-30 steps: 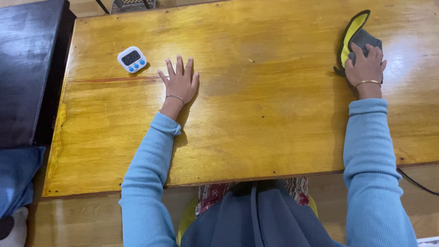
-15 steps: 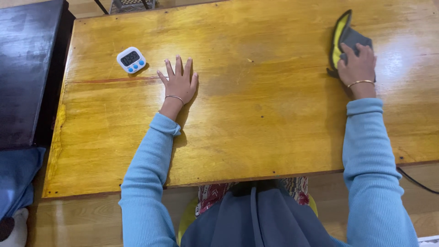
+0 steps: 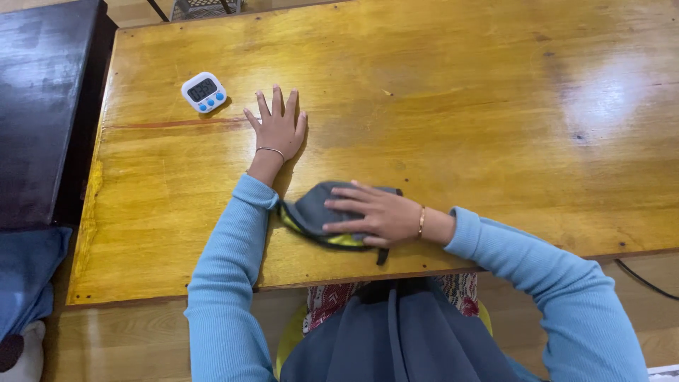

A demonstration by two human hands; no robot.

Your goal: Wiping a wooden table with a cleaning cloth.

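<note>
My left hand [image 3: 278, 127] lies flat on the wooden table [image 3: 495, 106], fingers spread, holding nothing. My right hand [image 3: 373, 213] presses palm-down on a grey cloth pouch with a yellow-green edge [image 3: 316, 211], near the table's front edge beside my left forearm. A short dark strap of the pouch sticks out toward me. A small white digital timer with blue buttons [image 3: 204, 91] sits left of my left hand, not touched.
A dark wooden bench or table [image 3: 39, 106] stands to the left. Blue fabric [image 3: 25, 276] lies at the lower left. A black cable [image 3: 643, 279] runs below the table's right front edge. A metal chair frame shows at the top.
My right hand has dragged the grey pouch from the far right of the table across to the front middle, close to my left arm. My left hand has stayed put.
</note>
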